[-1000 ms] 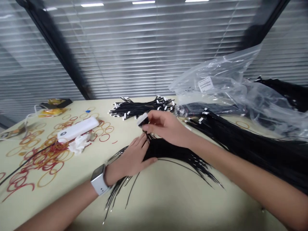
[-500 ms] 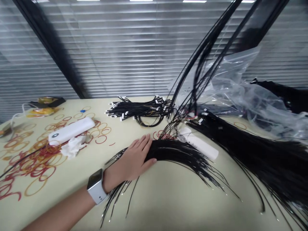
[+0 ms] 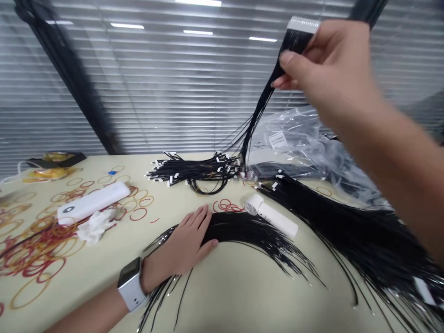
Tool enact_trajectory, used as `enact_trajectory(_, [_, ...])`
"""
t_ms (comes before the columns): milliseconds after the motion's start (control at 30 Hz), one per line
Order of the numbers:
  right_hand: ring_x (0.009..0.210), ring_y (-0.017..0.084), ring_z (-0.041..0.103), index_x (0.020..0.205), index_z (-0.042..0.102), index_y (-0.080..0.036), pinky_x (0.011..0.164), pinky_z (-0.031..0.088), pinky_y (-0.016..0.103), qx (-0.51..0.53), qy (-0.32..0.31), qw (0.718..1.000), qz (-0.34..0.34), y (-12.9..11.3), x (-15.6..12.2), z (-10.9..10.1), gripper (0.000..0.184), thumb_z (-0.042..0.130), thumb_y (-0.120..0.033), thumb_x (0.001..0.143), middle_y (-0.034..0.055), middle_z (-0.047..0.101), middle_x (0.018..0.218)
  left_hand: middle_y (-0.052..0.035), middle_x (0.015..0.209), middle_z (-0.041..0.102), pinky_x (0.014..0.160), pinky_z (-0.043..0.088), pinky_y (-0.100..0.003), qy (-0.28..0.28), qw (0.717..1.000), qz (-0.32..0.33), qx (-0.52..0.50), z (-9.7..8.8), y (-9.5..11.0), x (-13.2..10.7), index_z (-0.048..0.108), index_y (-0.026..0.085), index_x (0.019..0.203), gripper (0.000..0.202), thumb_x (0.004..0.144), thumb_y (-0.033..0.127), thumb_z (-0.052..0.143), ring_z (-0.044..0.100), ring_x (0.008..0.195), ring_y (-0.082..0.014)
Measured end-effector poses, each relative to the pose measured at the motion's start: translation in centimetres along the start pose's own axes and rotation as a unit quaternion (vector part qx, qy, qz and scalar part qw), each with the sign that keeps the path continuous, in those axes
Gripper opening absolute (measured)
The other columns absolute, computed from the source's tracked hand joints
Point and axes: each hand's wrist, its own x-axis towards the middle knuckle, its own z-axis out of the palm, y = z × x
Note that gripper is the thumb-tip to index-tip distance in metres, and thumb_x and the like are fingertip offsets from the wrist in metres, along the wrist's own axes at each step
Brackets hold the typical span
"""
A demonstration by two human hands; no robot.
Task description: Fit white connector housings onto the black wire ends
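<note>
My left hand (image 3: 185, 240), with a watch (image 3: 132, 283) at its wrist, lies flat on a bundle of loose black wires (image 3: 239, 227) spread in an arc on the table. Its fingers are stretched out and pressing the wires. Up at the right, my right hand (image 3: 322, 69) pinches a flat bunch of black wires (image 3: 265, 92) just below a white strip connector (image 3: 303, 24). This bunch hangs down toward the back of the table. Past the arc of wires lies a white cylinder with a clear end (image 3: 277, 219).
Black cables with white ends (image 3: 190, 167) lie at the back. A long mass of black wires (image 3: 333, 217) and a clear plastic bag (image 3: 298, 134) are at the right. Rubber bands (image 3: 38, 245), a white device (image 3: 93, 202) and crumpled tissue (image 3: 95, 225) lie left. Blinds (image 3: 173, 92) stand behind.
My right hand has come into view, holding the wires by their connector end. The hanging wires have swung left and gathered into a narrower bunch. My left hand stays flat on the arc.
</note>
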Motion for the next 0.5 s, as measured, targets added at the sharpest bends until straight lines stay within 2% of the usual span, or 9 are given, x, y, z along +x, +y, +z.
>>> enact_trajectory(67, [0.068, 0.005, 0.057, 0.088, 0.047, -0.014, 0.057, 0.042, 0.019, -0.014, 0.102, 0.990, -0.095, -0.5, -1.0, 1.7, 0.015, 0.051, -0.025, 0.078, 0.0014, 0.054, 0.087, -0.0144, 0.140, 0.021, 0.103, 0.024, -0.042, 0.007, 1.000, -0.002, -0.007, 0.0, -0.1, -0.1, 0.024, 0.007, 0.136, 0.063, 0.090, 0.049, 0.025, 0.018, 0.129, -0.0254])
enact_trajectory(100, [0.068, 0.005, 0.057, 0.087, 0.044, -0.015, 0.057, 0.042, 0.018, -0.017, 0.102, 0.989, -0.103, -0.7, -1.3, 2.5, 0.012, 0.049, -0.024, 0.079, 0.0024, 0.052, 0.089, -0.0140, 0.140, 0.021, 0.103, 0.024, -0.042, 0.011, 1.000, -0.002, -0.011, 0.0, -0.1, -0.2, 0.025, 0.007, 0.136, 0.063, 0.089, 0.049, 0.025, 0.018, 0.129, -0.0252])
enact_trajectory(133, [0.069, 0.005, 0.058, 0.083, 0.043, -0.016, 0.057, 0.043, 0.017, -0.016, 0.076, 0.993, -0.085, -0.9, -1.6, 3.3, 0.010, 0.049, -0.022, 0.080, 0.0022, 0.051, 0.087, -0.0136, 0.140, 0.020, 0.104, 0.024, -0.041, 0.013, 1.000, 0.000, -0.016, 0.0, -0.2, -0.3, 0.024, 0.007, 0.136, 0.063, 0.089, 0.049, 0.025, 0.018, 0.129, -0.0250])
enact_trajectory(200, [0.067, 0.006, 0.059, 0.077, 0.042, -0.015, 0.056, 0.044, 0.016, -0.033, -0.029, 0.999, -0.018, -1.0, -2.0, 4.7, 0.013, 0.052, -0.023, 0.079, 0.0007, 0.051, 0.077, -0.0132, 0.140, 0.020, 0.104, 0.024, -0.040, 0.016, 1.000, 0.001, -0.026, 0.0, -0.3, -0.4, 0.023, 0.008, 0.137, 0.064, 0.089, 0.051, 0.026, 0.019, 0.129, -0.0246])
enact_trajectory(233, [0.067, 0.007, 0.060, 0.077, 0.041, -0.015, 0.056, 0.046, 0.016, -0.020, -0.031, 0.999, -0.004, -1.0, -2.2, 5.3, 0.015, 0.053, -0.025, 0.079, -0.0004, 0.050, 0.074, -0.0130, 0.140, 0.019, 0.104, 0.024, -0.040, 0.018, 0.999, -0.003, -0.031, -0.1, -0.3, -0.5, 0.022, 0.008, 0.137, 0.066, 0.088, 0.052, 0.026, 0.019, 0.129, -0.0246])
enact_trajectory(333, [0.067, 0.007, 0.060, 0.078, 0.040, -0.016, 0.061, 0.050, 0.018, 0.065, 0.018, 0.998, 0.005, -0.9, -2.6, 6.7, 0.021, 0.055, -0.030, 0.078, -0.0020, 0.051, 0.075, -0.0135, 0.140, 0.021, 0.104, 0.023, -0.042, 0.032, 0.998, -0.021, -0.041, -0.3, -0.3, -0.6, 0.021, 0.008, 0.137, 0.073, 0.085, 0.058, 0.031, 0.020, 0.128, -0.0259])
enact_trajectory(500, [0.065, 0.007, 0.061, 0.078, 0.040, -0.016, 0.062, 0.052, 0.019, 0.101, 0.014, 0.995, 0.018, -1.7, -3.4, 7.1, 0.021, 0.056, -0.029, 0.078, -0.0018, 0.050, 0.075, -0.0157, 0.131, 0.036, 0.103, 0.022, -0.045, 0.082, 0.990, -0.075, -0.087, -1.0, -0.3, -0.4, 0.034, 0.008, 0.131, 0.071, 0.082, 0.059, 0.036, 0.030, 0.122, -0.0283])
